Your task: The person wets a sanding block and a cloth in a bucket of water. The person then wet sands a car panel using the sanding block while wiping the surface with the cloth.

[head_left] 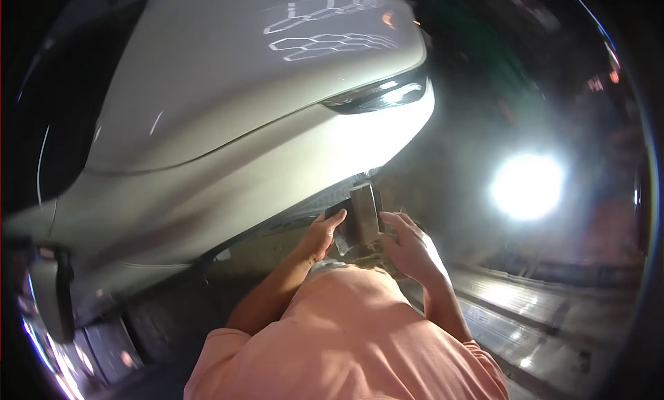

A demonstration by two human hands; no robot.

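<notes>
In front of my chest is a dark, box-like object (364,213) with a brownish flat face and black sides; its exact kind I cannot make out. My left hand (321,235) is closed on its left side, thumb lying along the black edge. From the right, my right hand (413,249) has its bent fingers on the other edge, the thumb lower down. A pale, clear-looking scrap (342,245) shows beneath the object by the left hand. Just beyond both hands runs the lower edge of a white car (277,168).
The car's headlight (387,95) and glossy hood (228,61) fill the upper left, with a side mirror (52,296) at far left. A bright lamp (528,187) glares on the right. Metal floor strips (512,324) lie at lower right.
</notes>
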